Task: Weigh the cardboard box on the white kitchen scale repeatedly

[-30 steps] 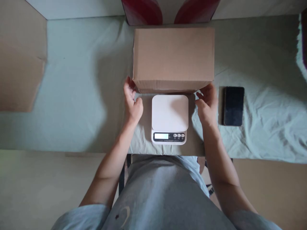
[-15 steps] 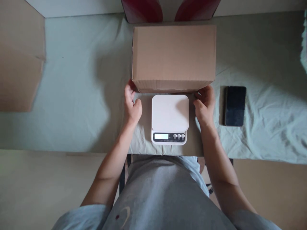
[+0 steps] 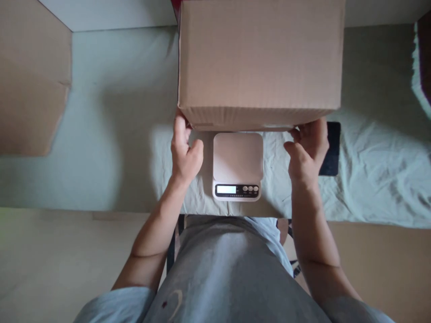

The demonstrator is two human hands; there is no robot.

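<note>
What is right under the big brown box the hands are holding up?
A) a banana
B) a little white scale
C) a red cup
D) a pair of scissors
B: the little white scale, with its small screen and buttons, sits on the cloth just below the near edge of the cardboard box, between the left hand and the right hand gripping the box's lower corners.

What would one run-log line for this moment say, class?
left hand: grips cardboard box near-left bottom corner | right hand: grips near-right bottom corner | box: held above table | scale: platform bare | phone: partly hidden behind right hand
</note>
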